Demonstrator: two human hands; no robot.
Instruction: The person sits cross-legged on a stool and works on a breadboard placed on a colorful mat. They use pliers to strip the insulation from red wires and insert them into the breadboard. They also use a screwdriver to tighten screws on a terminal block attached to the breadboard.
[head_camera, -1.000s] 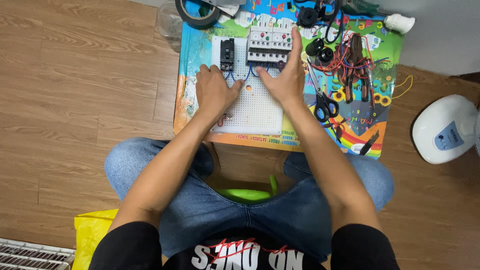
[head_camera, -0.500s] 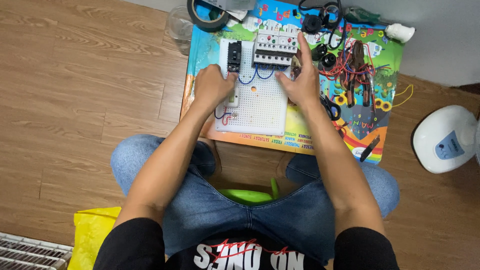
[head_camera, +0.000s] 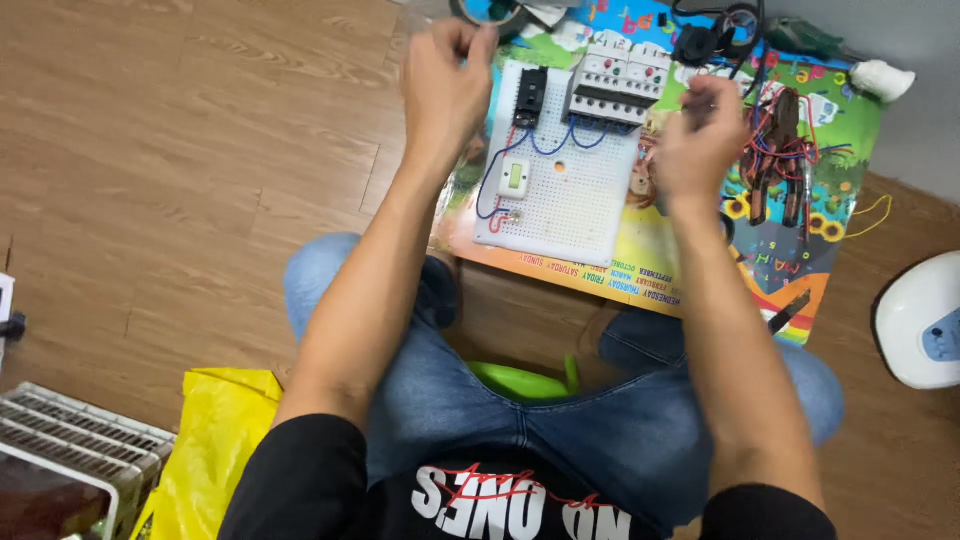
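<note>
I've got both hands up off the white perforated board (head_camera: 570, 190), which lies on the colourful mat (head_camera: 700, 270) between them. Left hand (head_camera: 445, 80) hovers at the board's far-left corner, fingers curled loosely; whether it grips anything I can't tell. Right hand (head_camera: 690, 150) hangs right of the board near the tangled wires (head_camera: 790, 150), fingers bunched, contents unclear.

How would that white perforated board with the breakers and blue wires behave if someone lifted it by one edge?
The white perforated board looks like a rigid panel, so it would probably stay flat rather than flop. The breakers sit along its far edge, so that end likely feels heavier and could dip. The blue wires loop loosely and might snag.
</note>
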